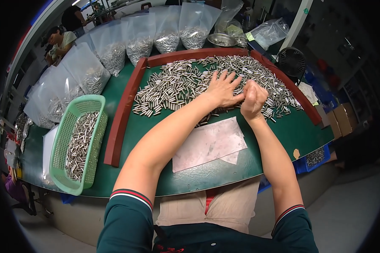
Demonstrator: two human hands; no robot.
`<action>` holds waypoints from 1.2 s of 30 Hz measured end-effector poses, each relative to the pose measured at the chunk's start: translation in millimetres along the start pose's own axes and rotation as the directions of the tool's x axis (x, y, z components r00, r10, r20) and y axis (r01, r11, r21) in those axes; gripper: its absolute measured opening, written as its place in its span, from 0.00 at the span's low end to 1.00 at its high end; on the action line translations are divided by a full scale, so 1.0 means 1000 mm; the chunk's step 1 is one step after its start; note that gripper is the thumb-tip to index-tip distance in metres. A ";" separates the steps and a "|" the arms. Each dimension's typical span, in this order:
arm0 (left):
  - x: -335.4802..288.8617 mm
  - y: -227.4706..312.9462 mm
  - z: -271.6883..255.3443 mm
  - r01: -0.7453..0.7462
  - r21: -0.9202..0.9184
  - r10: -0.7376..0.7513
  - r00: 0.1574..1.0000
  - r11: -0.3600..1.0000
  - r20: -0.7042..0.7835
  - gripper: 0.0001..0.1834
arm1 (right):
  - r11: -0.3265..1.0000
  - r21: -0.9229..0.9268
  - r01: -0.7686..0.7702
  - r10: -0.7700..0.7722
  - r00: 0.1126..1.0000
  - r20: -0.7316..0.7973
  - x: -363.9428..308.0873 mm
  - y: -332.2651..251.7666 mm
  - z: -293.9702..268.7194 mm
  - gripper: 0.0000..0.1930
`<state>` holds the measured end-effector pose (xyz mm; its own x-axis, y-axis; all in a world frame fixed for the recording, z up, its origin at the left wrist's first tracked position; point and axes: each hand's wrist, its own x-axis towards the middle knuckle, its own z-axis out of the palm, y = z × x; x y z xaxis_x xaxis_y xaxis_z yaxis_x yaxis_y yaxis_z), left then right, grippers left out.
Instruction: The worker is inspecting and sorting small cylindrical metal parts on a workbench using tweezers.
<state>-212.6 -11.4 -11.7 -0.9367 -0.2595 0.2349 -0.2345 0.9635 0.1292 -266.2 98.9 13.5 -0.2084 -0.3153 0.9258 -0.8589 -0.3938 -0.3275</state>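
A wide heap of small shiny metal pins (169, 90) is spread over the green tabletop (194, 181). My left hand (224, 90) lies on the heap with its fingers spread, holding nothing that shows. Close beside it, my right hand (253, 99) is curled into a fist over the near right part of the heap. Whatever that fist may hold is hidden by the fingers. Between my forearms, a smudged pale pink sheet (209, 143) rests on the table, nearer to me than the pins.
Dark red wooden bars (126, 118) border the heap on the left, back and right. A green plastic basket (98, 139) of pins stands at left. Clear bags (139, 36) of pins line the back, near a metal bowl (222, 40). A black fan (291, 62) stands at right.
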 end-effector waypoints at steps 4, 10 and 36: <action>0.003 0.004 0.000 0.067 0.111 -0.082 0.986 0.992 0.144 0.35 | 0.996 -0.066 0.064 -0.058 0.995 0.081 -0.013 0.007 0.000 0.11; -0.024 -0.014 0.003 0.121 0.084 -0.113 0.989 0.989 -0.095 0.24 | 0.997 -0.061 -0.036 0.041 0.995 0.091 -0.024 0.005 -0.002 0.12; -0.154 -0.020 -0.029 0.332 0.033 -0.329 0.942 0.943 -0.067 0.27 | 0.990 -0.139 0.000 0.034 0.970 0.242 -0.005 -0.042 0.017 0.13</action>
<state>-55.9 7.7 -22.9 -0.7877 -0.5661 0.2429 -0.5405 0.8243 0.1684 -220.6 102.1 19.6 -0.1178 -0.5282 0.8409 -0.9156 -0.2702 -0.2979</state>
